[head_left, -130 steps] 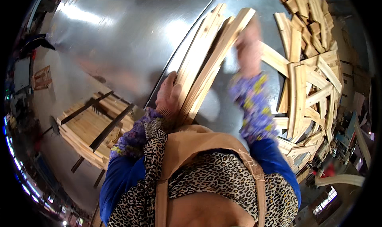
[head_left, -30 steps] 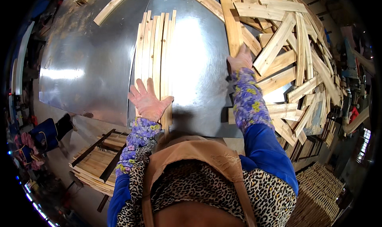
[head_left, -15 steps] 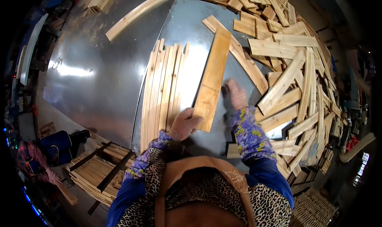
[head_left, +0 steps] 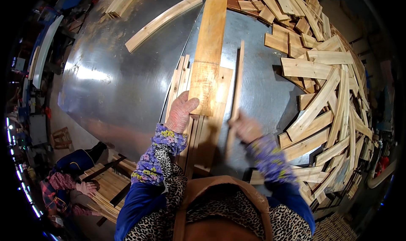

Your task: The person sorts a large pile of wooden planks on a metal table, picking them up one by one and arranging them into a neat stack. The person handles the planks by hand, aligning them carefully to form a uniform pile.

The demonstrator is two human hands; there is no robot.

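Observation:
My left hand [head_left: 180,111], in a pale pinkish glove, is closed on the near end of a long, wide board [head_left: 210,38]. The board's surface is amber and it points away from me over a row of narrow boards [head_left: 181,78]. One flatter, knotted board [head_left: 223,84] shows beside it in that row. My right hand [head_left: 246,129], a little blurred, is closed around the near part of a thin wooden strip [head_left: 239,68], seen edge-on. This strip stands just right of the row, apart from the wide board.
A heap of loose boards [head_left: 315,95] covers the right side of the metal table [head_left: 122,97]. A curved board [head_left: 163,23] and a small bundle [head_left: 124,2] lie far left. At lower left, another person's gloved hand [head_left: 86,188] touches stacked boards [head_left: 108,182].
My left hand has carried the wide board left and forward, over the row. The diagonal board by the heap has left its place; my right hand, empty before, now grips a strip near the row.

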